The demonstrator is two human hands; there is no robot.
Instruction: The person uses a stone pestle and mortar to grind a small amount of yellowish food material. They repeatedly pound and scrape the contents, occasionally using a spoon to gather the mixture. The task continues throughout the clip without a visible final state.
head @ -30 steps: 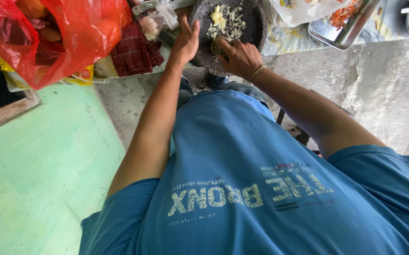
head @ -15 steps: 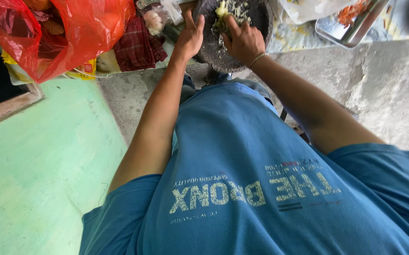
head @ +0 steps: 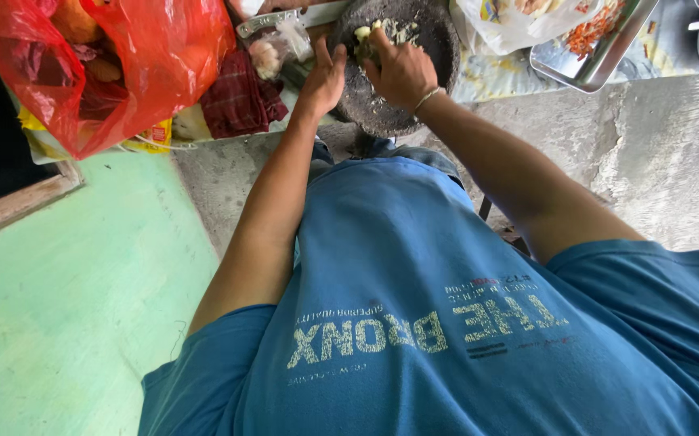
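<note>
Mortar (head: pixel 438 48) between bag (head: pixel 123 56) left and tray (head: pixel 583 69) right.

Soft, even daylight; sharp focus, slight wide-angle stretch at edges.

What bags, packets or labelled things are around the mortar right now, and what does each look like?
Red plastic bag: upper left, bulging, translucent, orange items inside.
Yellow packet: under the red bag's lower edge, flat, yellow with red marks.
Clear plastic bag: right of the stone mortar, crumpled, whitish.
Small clear bag: left of the left hand, pale contents.

Red plastic bag (head: pixel 107 64), dark grey stone mortar (head: pixel 438 48), blue shirt (head: pixel 446 323), pale green floor (head: pixel 67 307)
</note>
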